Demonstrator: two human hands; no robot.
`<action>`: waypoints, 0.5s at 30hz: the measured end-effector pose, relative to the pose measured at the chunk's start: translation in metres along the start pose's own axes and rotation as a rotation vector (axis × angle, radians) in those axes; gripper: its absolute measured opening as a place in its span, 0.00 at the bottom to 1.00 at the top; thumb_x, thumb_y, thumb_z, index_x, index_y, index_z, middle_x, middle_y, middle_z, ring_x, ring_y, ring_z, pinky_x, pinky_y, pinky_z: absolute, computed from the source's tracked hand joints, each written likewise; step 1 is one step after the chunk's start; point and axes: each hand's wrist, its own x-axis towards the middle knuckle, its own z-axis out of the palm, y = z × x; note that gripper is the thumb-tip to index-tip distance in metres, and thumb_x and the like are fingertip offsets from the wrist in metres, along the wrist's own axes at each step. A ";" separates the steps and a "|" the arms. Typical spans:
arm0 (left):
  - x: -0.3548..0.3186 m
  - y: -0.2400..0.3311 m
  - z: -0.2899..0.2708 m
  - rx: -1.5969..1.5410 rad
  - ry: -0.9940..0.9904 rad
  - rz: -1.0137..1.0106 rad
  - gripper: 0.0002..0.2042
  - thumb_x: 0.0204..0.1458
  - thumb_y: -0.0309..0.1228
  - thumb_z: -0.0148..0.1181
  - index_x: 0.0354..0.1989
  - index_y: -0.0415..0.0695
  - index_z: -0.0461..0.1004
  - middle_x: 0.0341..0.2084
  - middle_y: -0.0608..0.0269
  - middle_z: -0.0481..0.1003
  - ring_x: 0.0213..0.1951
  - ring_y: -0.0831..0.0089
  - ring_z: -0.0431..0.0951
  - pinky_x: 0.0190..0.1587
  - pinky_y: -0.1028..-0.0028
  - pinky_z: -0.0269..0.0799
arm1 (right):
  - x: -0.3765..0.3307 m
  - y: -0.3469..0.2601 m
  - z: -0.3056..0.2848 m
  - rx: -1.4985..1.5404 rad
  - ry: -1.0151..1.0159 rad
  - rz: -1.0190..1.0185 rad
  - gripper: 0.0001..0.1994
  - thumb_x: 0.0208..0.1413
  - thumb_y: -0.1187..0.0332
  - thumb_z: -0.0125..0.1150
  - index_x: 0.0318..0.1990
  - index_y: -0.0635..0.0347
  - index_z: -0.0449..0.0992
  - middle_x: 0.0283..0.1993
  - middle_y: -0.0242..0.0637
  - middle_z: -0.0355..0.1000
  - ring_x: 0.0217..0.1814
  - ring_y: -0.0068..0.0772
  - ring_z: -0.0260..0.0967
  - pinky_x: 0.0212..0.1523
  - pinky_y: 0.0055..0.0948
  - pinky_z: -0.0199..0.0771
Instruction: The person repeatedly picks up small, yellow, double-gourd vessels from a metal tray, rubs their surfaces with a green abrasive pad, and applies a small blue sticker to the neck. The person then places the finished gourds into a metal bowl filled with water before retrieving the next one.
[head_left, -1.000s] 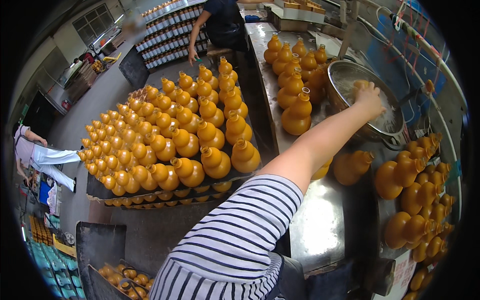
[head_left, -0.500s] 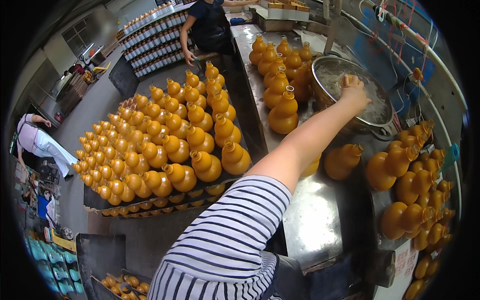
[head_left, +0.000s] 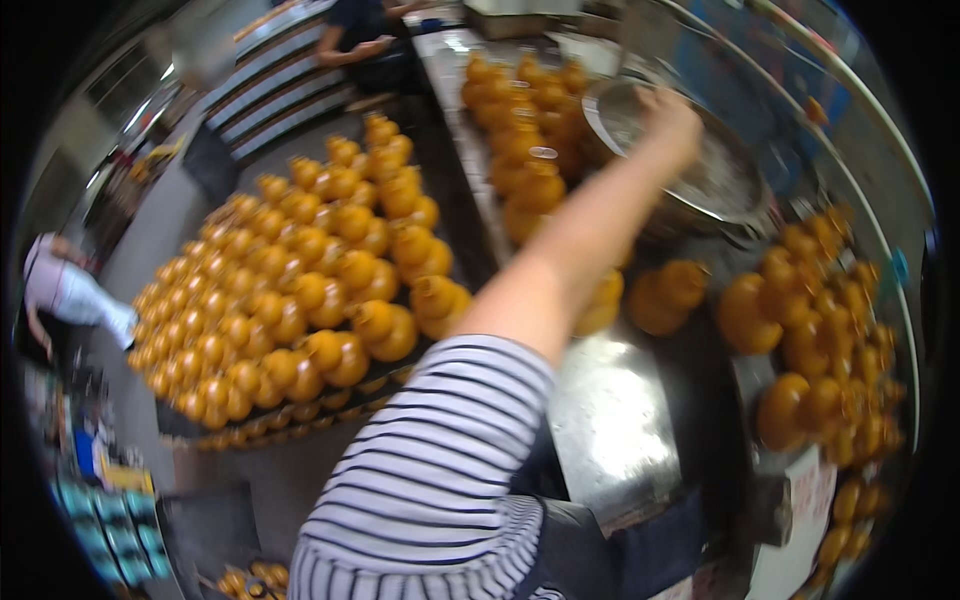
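Note:
My left hand (head_left: 672, 125) reaches over a round metal basin (head_left: 735, 212) of cloudy liquid, near its far rim. Its fingers bend downward but are smeared by motion, so whether they hold anything does not show. The bare forearm crosses above the metal table (head_left: 615, 420) from a striped sleeve. Left of the basin, gourd-shaped amber bottles (head_left: 537, 185) stand in rows. Another amber bottle (head_left: 668, 297) leans or lies just on the near side of the basin. My right hand is out of the picture.
Left of the table, a large tray (head_left: 290, 430) carries many upright amber bottles. More bottles (head_left: 800, 410) lie piled at the right. A pale rail (head_left: 850, 130) runs behind them. One person (head_left: 370, 45) sits at the far end; another (head_left: 70, 290) stands at far left.
The view has shifted and blurred. My left hand has moved up and left over the basin, toward its far rim. The seated person's lowered hand has come up in front of the body.

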 end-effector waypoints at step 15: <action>0.040 -0.046 0.029 -0.126 -0.237 -0.353 0.19 0.57 0.47 0.56 0.52 0.51 0.77 0.59 0.62 0.67 0.62 0.60 0.58 0.60 0.55 0.51 | -0.017 0.069 -0.040 0.149 0.268 0.070 0.10 0.63 0.63 0.53 0.34 0.58 0.74 0.22 0.28 0.67 0.19 0.17 0.60 0.20 0.16 0.58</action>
